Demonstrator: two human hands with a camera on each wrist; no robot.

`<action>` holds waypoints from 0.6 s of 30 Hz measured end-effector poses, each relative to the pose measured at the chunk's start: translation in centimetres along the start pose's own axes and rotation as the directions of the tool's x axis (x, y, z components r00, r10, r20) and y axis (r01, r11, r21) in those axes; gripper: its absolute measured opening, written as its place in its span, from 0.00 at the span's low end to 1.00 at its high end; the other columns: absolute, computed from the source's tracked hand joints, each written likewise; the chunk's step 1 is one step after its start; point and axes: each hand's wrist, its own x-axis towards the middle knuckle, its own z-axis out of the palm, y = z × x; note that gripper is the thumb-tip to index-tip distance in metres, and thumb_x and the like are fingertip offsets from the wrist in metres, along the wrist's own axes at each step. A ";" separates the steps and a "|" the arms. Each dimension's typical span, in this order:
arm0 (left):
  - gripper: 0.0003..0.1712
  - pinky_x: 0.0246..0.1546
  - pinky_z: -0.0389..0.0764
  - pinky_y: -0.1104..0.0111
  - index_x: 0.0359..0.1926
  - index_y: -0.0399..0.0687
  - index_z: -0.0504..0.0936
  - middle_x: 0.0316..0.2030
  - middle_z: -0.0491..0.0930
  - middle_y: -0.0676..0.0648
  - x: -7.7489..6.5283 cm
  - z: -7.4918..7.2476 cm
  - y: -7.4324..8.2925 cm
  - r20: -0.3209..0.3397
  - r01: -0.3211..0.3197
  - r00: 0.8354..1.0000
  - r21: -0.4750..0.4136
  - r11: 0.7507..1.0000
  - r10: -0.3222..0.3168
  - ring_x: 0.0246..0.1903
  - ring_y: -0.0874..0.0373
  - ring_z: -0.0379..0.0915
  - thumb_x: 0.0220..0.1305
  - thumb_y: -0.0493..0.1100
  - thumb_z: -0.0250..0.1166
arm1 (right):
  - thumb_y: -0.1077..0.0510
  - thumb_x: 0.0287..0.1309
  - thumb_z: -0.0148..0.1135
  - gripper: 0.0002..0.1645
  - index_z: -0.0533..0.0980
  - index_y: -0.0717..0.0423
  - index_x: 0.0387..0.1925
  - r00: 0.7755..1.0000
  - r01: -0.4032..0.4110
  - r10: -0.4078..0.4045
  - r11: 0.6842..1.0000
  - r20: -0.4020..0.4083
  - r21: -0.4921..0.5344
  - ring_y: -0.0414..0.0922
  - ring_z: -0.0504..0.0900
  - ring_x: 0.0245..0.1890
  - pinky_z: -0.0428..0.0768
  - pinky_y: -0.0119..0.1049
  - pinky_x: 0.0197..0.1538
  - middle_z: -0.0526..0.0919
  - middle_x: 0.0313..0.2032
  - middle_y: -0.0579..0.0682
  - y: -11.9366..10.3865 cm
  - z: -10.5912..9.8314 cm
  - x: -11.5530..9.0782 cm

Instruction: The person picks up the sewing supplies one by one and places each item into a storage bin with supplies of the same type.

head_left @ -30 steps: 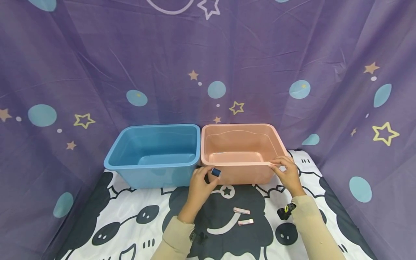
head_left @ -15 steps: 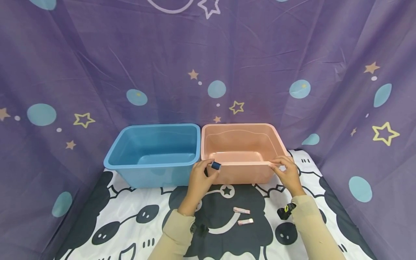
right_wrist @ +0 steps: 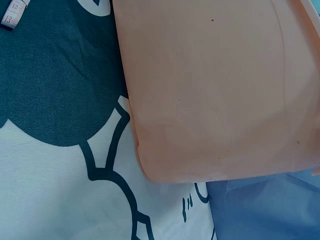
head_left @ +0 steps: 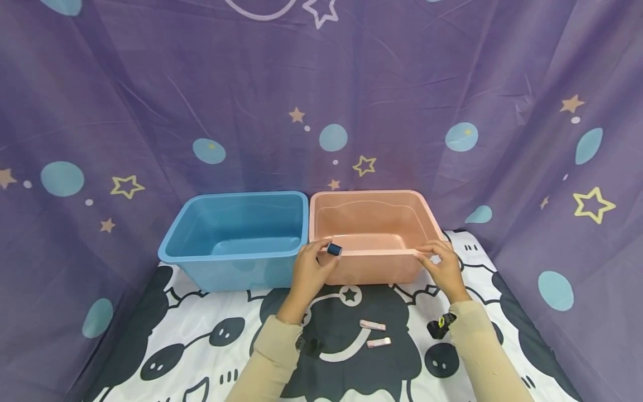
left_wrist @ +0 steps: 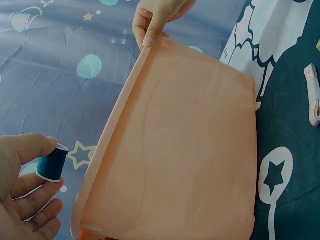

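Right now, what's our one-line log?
left hand: pinches thread spool; right hand: grips pink bin at rim; blue bin: alongside; two folded tapes: on cloth

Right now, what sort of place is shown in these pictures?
Probably a makeshift indoor work area: purple printed fabric hangs behind, a cartoon-print cloth lies below, and a blue tub and a peach tub stand on it side by side.

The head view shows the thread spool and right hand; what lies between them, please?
In that view, the pink bin's front rim, bare there, runs between spool and right hand.
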 end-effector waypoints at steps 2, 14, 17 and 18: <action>0.23 0.40 0.75 0.56 0.49 0.40 0.81 0.47 0.81 0.42 0.1 0.0 -0.1 0.000 -0.002 1.000 -0.010 1.000 0.002 0.44 0.48 0.73 0.50 0.41 0.71 | 0.76 0.40 0.69 0.11 0.80 0.71 0.32 1.000 -0.007 0.007 1.000 -0.003 -0.005 0.55 0.71 0.40 0.63 0.21 0.49 0.81 0.32 0.65 0.0 0.0 -0.1; 0.22 0.39 0.75 0.56 0.49 0.41 0.82 0.41 0.83 0.44 0.9 0.1 -0.1 -0.011 0.050 0.999 -0.024 0.998 -0.050 0.42 0.49 0.73 0.51 0.43 0.72 | 0.77 0.39 0.69 0.12 0.80 0.71 0.31 1.000 -0.002 0.002 1.000 -0.015 -0.004 0.54 0.71 0.40 0.63 0.22 0.50 0.81 0.32 0.65 0.2 0.2 -0.1; 0.22 0.39 0.75 0.56 0.48 0.42 0.82 0.41 0.83 0.44 1.1 0.1 0.1 -0.011 0.066 0.998 -0.023 0.998 -0.066 0.42 0.49 0.73 0.50 0.43 0.72 | 0.77 0.40 0.69 0.12 0.80 0.72 0.32 1.000 0.006 -0.006 1.000 -0.006 0.001 0.55 0.71 0.40 0.63 0.22 0.49 0.81 0.32 0.65 0.1 0.1 -0.1; 0.22 0.39 0.75 0.56 0.48 0.42 0.82 0.42 0.83 0.44 1.2 0.1 0.1 -0.011 0.068 0.998 -0.022 0.997 -0.068 0.42 0.49 0.73 0.50 0.43 0.72 | 0.77 0.40 0.69 0.12 0.80 0.72 0.32 1.000 0.009 -0.009 1.000 -0.005 0.001 0.55 0.71 0.39 0.63 0.22 0.49 0.81 0.32 0.65 0.1 0.1 0.0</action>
